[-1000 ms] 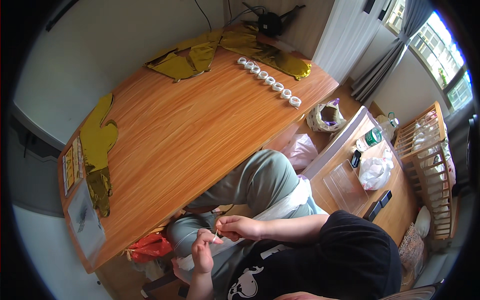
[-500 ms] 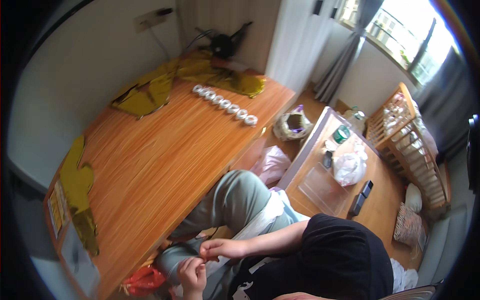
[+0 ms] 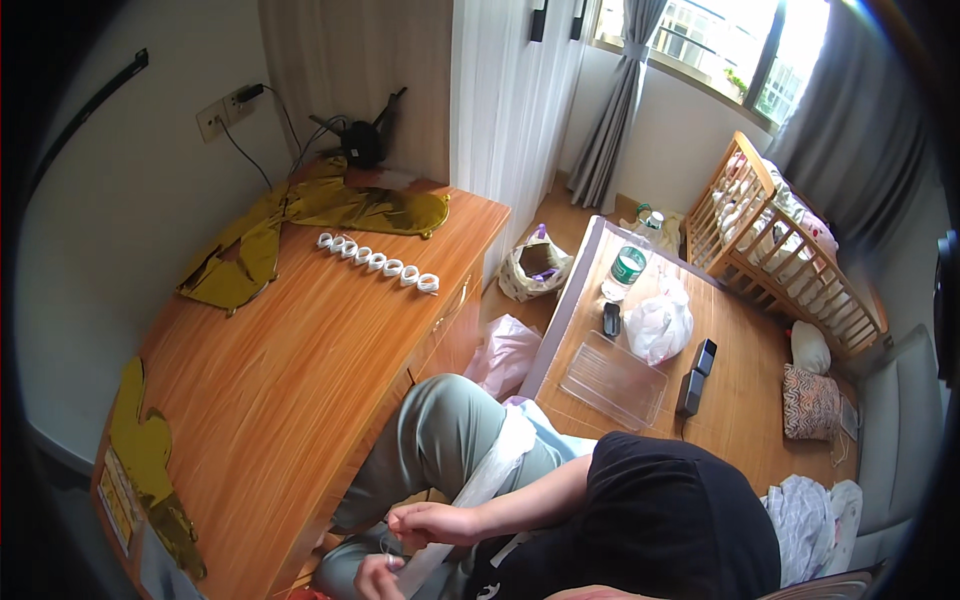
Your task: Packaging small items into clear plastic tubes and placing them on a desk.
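Note:
My right hand (image 3: 432, 522) is in my lap with its fingers pinched on something small and thin that I cannot make out. Just below it, at the lower edge, my left hand (image 3: 372, 577) curls around the end of a white translucent plastic strip (image 3: 495, 468) that runs across my grey-green trouser leg (image 3: 430, 440). The two hands almost touch. Both are beside the front edge of the wooden desk (image 3: 300, 370).
On the desk lie a row of small white rings (image 3: 378, 262), crumpled gold foil pieces (image 3: 300, 215) and another gold piece (image 3: 140, 450). To the right, a low wooden surface (image 3: 740, 390) carries a clear tray (image 3: 612, 378), bottle (image 3: 628, 265) and white bag (image 3: 658, 322). Bags (image 3: 535, 268) sit on the floor.
The view has swung so the desk sits further left and more of the room shows. My hands have stayed together in my lap, now lower in the picture.

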`<state>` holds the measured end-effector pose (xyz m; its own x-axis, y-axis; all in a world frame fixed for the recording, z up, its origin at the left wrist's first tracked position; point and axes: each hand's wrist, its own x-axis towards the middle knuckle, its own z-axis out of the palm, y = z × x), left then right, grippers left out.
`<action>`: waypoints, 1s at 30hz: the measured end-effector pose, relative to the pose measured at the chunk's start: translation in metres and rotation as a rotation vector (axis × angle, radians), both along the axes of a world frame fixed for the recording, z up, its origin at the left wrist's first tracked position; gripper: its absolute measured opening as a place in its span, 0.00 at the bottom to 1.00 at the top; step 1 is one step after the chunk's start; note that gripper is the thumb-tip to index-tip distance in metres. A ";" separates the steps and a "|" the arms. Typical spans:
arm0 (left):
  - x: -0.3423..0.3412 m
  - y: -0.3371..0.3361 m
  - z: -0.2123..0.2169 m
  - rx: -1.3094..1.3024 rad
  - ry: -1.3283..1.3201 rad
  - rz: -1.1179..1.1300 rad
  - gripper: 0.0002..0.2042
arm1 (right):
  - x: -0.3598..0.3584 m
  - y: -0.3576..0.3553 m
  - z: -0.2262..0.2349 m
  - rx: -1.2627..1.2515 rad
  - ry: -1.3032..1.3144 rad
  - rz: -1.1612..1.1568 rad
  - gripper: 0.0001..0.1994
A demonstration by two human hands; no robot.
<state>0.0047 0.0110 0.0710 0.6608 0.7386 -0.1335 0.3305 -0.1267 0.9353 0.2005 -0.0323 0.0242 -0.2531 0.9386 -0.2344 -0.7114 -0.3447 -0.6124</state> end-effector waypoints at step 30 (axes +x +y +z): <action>0.020 -0.006 -0.006 0.214 -0.209 0.212 0.29 | 0.003 0.005 0.024 0.219 -0.066 0.406 0.07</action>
